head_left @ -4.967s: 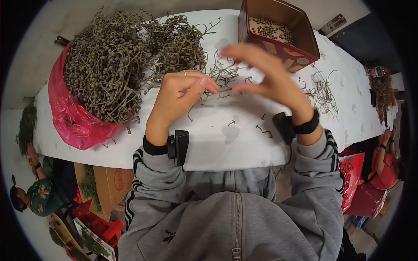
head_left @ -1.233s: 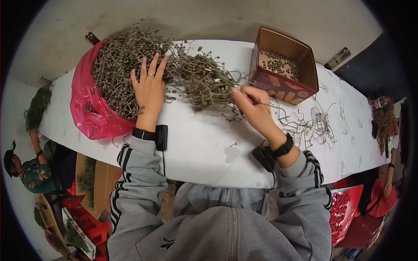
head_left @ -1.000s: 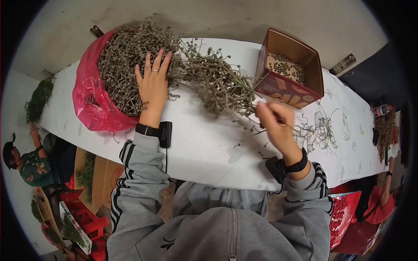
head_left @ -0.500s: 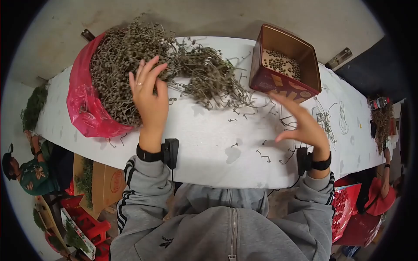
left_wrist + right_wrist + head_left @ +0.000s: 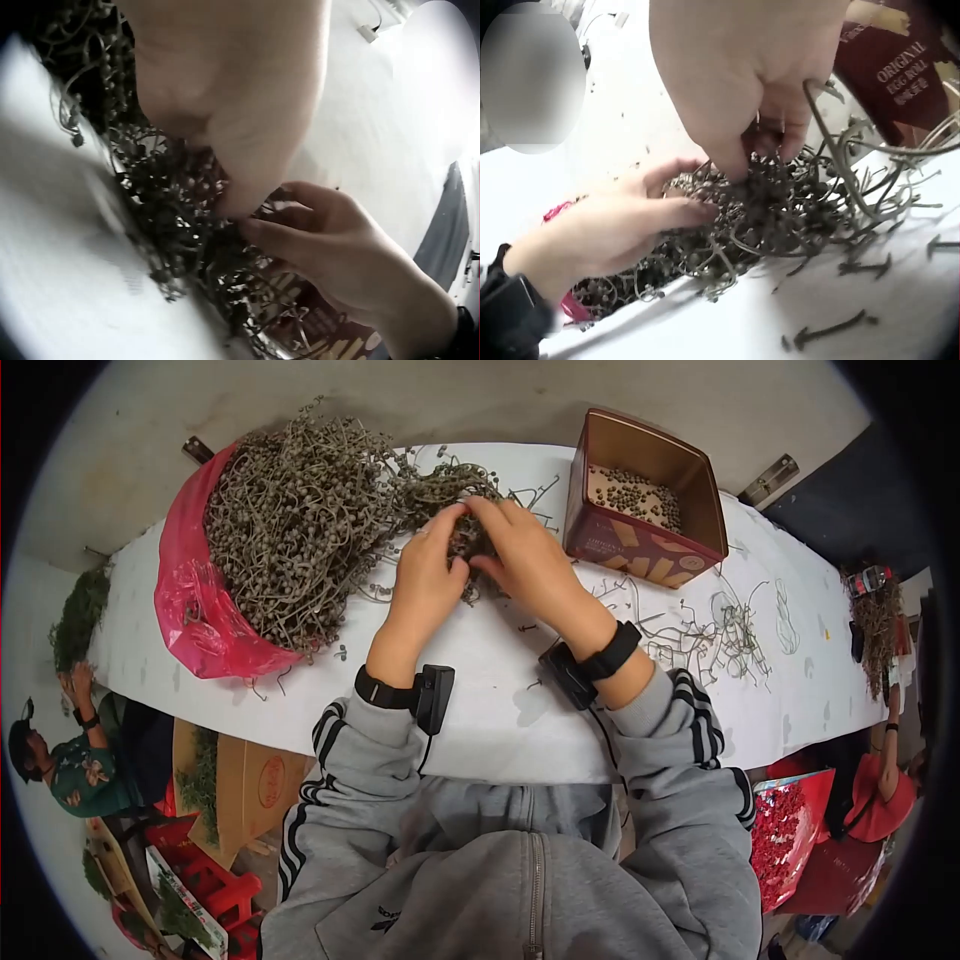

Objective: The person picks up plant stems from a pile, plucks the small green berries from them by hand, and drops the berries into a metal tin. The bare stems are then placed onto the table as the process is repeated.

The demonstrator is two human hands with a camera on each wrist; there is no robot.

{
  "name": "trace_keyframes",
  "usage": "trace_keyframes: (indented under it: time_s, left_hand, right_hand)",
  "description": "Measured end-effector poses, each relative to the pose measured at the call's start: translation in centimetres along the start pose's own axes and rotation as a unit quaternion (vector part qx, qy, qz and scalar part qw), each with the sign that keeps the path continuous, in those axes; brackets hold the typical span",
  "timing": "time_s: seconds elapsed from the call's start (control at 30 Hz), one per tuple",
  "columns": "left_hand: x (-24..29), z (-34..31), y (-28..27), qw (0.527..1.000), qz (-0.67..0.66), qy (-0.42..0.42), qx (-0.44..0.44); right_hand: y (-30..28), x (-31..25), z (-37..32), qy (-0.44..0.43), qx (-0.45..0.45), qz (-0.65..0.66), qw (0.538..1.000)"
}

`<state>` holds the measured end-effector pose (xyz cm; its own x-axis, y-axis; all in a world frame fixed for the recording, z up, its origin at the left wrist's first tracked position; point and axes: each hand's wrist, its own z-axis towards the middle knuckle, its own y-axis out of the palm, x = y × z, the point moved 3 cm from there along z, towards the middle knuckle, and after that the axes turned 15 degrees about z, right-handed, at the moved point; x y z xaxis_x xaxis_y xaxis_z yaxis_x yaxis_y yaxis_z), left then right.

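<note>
In the head view, both hands meet over a small clump of dried stems with round seed pods (image 5: 440,485), just right of a big heap of the same stems (image 5: 290,530). My left hand (image 5: 425,580) curves its fingers and thumb round the clump's near side. Opposite it, my right hand (image 5: 535,565) dips bent fingers and thumb into the pods. The right wrist view shows the right thumb and fingers pinching among the pods (image 5: 780,202), with the left hand (image 5: 607,225) gripping the clump alongside. Part of the clump is hidden beneath the hands.
A pink plastic bag (image 5: 190,600) holds the heap at left. A brown square tin (image 5: 640,550) with loose pods inside stands at the back right. Bare stems (image 5: 735,635) lie scattered on the white-covered table (image 5: 500,740). Other people sit at both sides.
The right hand pulled stems rightward, let go, and has returned left to the small clump. The left hand has moved off the big heap to the clump, so both hands now meet there.
</note>
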<state>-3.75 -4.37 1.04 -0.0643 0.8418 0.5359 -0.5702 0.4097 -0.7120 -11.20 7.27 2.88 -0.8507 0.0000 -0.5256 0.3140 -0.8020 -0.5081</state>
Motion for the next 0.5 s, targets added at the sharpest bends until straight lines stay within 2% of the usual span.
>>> trace_keyframes:
  time_s: [0.03,0.13,0.17,0.2,0.27,0.3,0.37,0.47,0.5]
  left_hand:
    - [-0.6,0.1,0.3,0.997,-0.028,-0.054,-0.057]
    - [-1.2,-0.3,-0.4,0.994,-0.003,-0.071,-0.084]
    - [-1.3,-0.4,-0.5,0.992,0.007,-0.081,-0.098]
    - [-1.8,-0.5,-0.3,0.992,0.004,-0.082,-0.100]
    - [-2.7,-0.6,0.0,0.998,0.037,-0.035,-0.038]
    - [-2.9,-0.7,0.1,0.998,0.055,-0.012,-0.007]
    - [-3.0,-0.9,0.3,1.000,0.018,-0.026,0.003]
    - [-2.3,-0.7,0.3,0.997,-0.057,-0.049,0.026]
    - [-1.6,-0.6,0.2,0.998,-0.044,-0.013,0.034]
  right_hand:
    - [-0.4,0.3,-0.1,0.001,0.003,-0.001,1.000]
    - [-2.0,1.7,-0.7,0.119,-0.084,0.136,0.980]
    - [-2.5,1.8,-1.0,0.121,-0.085,0.135,0.980]
    - [-3.2,1.7,-1.3,0.121,-0.044,0.153,0.980]
    - [-5.0,1.6,-1.7,0.117,0.040,0.188,0.974]
    - [-6.0,1.4,-1.9,0.117,0.038,0.188,0.974]
    - [-8.5,1.1,-2.0,0.184,0.131,0.240,0.944]
    - [-10.4,-0.2,-0.9,0.194,0.093,0.245,0.945]
    - [-10.8,-0.4,-0.9,0.201,0.078,0.245,0.945]
